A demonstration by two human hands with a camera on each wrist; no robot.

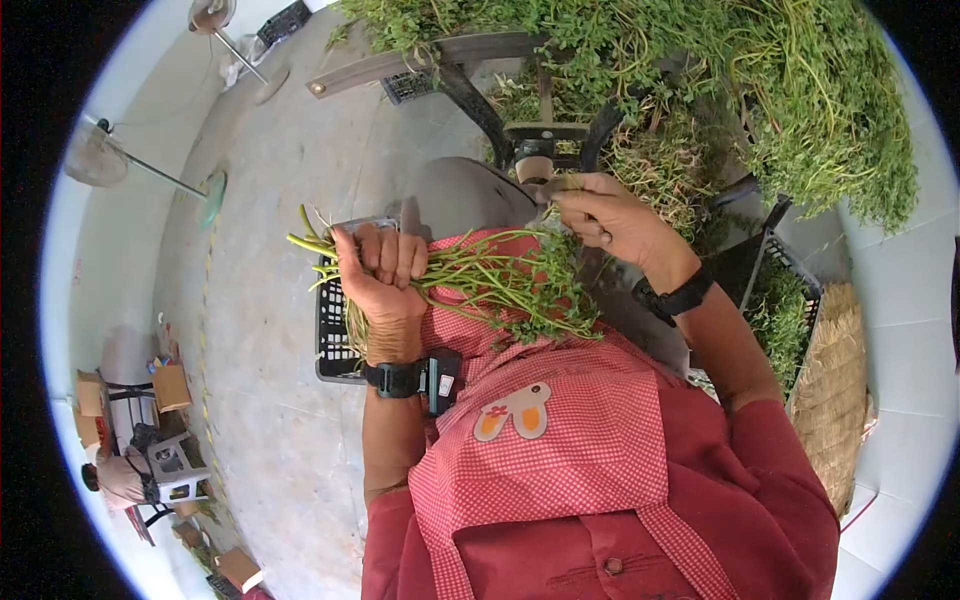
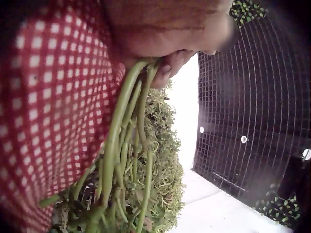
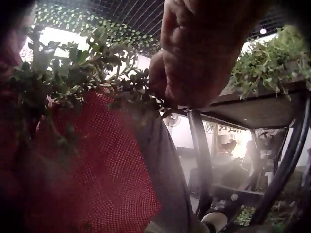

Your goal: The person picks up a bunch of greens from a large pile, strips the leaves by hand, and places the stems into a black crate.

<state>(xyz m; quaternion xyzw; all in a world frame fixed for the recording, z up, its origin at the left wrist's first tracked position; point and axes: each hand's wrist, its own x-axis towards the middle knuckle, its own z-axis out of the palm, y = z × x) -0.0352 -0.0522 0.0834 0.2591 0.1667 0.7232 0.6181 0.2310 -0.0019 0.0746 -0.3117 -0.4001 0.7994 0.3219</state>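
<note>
My left hand grips a bunch of leafy green stems across the lap. Cut stem ends stick out past the thumb side, and the leafy tops spread to the right over the red checked apron. Below the fingers in the left wrist view, several thick stems hang down. My right hand is just beyond the leafy tops, above the knee, its fingers bent. In the right wrist view, small leaves lie right at its fingertips; I cannot tell whether it pinches any.
A table ahead is heaped with greens. Plant scraps lie beneath it. Black crates stand on both sides, one by the left forearm and one at right. Fans stand at far left; another person sits at lower left.
</note>
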